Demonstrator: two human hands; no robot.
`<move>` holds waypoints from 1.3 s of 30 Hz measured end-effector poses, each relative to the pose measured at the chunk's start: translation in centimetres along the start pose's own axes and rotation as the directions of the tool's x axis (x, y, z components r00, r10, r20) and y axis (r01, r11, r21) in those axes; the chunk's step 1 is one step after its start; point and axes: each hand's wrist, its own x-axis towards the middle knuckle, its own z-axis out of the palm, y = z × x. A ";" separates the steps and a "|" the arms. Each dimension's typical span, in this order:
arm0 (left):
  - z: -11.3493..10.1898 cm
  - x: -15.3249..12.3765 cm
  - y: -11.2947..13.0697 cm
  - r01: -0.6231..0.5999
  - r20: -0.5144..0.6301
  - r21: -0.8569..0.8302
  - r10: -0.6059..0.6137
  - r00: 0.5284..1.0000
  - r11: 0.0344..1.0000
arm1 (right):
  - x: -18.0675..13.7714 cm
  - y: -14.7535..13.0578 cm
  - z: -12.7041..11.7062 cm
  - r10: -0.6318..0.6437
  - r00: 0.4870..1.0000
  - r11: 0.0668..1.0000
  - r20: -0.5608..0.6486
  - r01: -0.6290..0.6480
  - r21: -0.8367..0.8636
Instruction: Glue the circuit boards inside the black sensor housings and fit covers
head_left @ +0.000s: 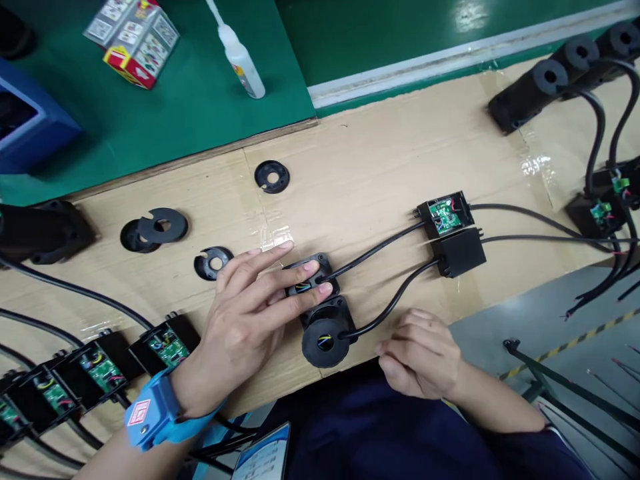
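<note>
My left hand [255, 303], with a blue wrist strap [160, 413], lies over a black cylindrical housing [327, 263]. Its fingers are stretched and apart, two fingertips resting on the housing's top near the cable; the thumb is hidden. Just in front stands a second black housing with a round notched cap [325, 350] tilted over its end, coloured wires showing in the centre hole. Black cables run from both to two small black boxes, one uncovered with a green circuit board [447, 215], the other closed [461, 253]. My right hand [423, 357] is curled closed by the table edge, apart from the parts.
Loose black caps lie on the cardboard-covered table [380, 160], one being a notched ring [214, 263]. Several open circuit boxes [103, 367] line the left. More cylindrical housings [525, 97] stand at the far right. A white bottle [243, 63] and a printed carton [135, 40] sit behind.
</note>
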 end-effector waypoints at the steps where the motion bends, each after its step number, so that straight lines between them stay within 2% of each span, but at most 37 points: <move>1: 0.0 0.0 0.0 -0.008 0.005 0.006 0.008 1.000 1.000 | -0.1 0.0 0.3 0.051 0.999 0.998 -0.016 -0.051 0.021; 4: -0.1 0.0 0.1 -0.010 0.014 0.012 0.010 1.000 1.000 | -0.2 -0.1 0.6 0.166 0.985 0.984 -0.048 -0.163 0.068; 7: 0.0 0.0 0.2 0.002 -0.003 -0.002 -0.002 1.000 1.000 | -0.2 0.0 0.5 0.208 0.976 0.976 -0.061 -0.203 0.078; 16: 0.8 -0.9 0.3 0.121 -0.009 -0.070 -0.121 0.993 0.990 | -0.4 0.2 0.8 0.190 0.980 0.982 -0.065 -0.188 0.032; 24: 1.2 -1.0 0.3 0.103 -0.053 -0.038 -0.105 0.993 0.994 | -0.7 0.4 0.7 0.165 0.986 0.986 -0.032 -0.165 0.001; 27: 1.4 -0.9 0.2 0.087 -0.083 -0.046 -0.091 0.992 0.995 | -0.5 -0.1 0.6 0.191 0.981 0.980 -0.042 -0.188 0.058; 30: 1.5 -1.0 0.2 0.089 -0.091 -0.041 -0.092 0.992 0.995 | -0.3 -1.1 0.9 0.337 0.942 0.910 0.011 -0.328 0.255; 33: 1.7 -1.0 0.2 0.097 -0.098 -0.050 -0.101 0.990 0.994 | -0.1 -2.1 1.7 0.477 0.865 0.747 0.153 -0.491 0.448; 35: 1.9 -1.0 0.3 0.099 -0.103 -0.063 -0.105 0.989 0.993 | 0.0 -2.5 2.4 0.494 0.844 0.685 0.208 -0.526 0.504; 39: 1.6 -0.9 0.4 0.083 -0.089 -0.088 -0.091 0.992 0.993 | 0.6 -2.9 3.5 0.452 0.854 0.679 0.257 -0.517 0.521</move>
